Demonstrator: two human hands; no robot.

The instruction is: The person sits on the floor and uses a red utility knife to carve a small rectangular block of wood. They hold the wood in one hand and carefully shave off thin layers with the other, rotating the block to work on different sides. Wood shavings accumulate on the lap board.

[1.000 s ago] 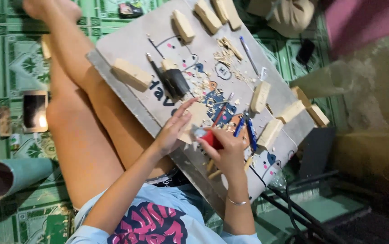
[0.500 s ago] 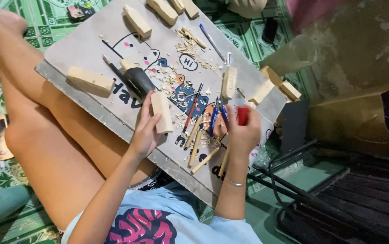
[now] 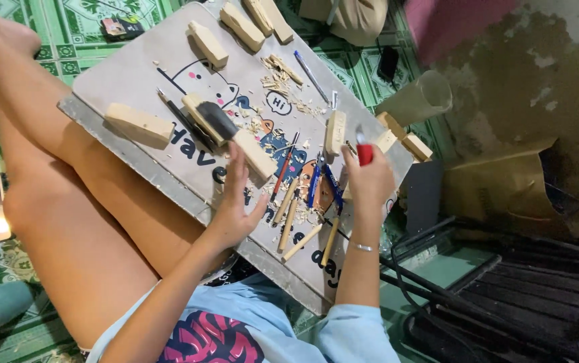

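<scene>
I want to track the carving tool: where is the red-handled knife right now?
In the head view, the red-handled knife is gripped in the right hand, raised over the board's right part, just right of an upright wooden block.

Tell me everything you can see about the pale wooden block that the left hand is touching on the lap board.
The pale wooden block is a long, rectangular piece of light, unpainted wood with rough-cut edges. It lies flat and slantwise on the grey printed lap board. The left hand touches its near end with the fingertips, without closing around it. Its far end meets a dark grey piece lying on another wooden block. Wood shavings are scattered further up the board.
</scene>
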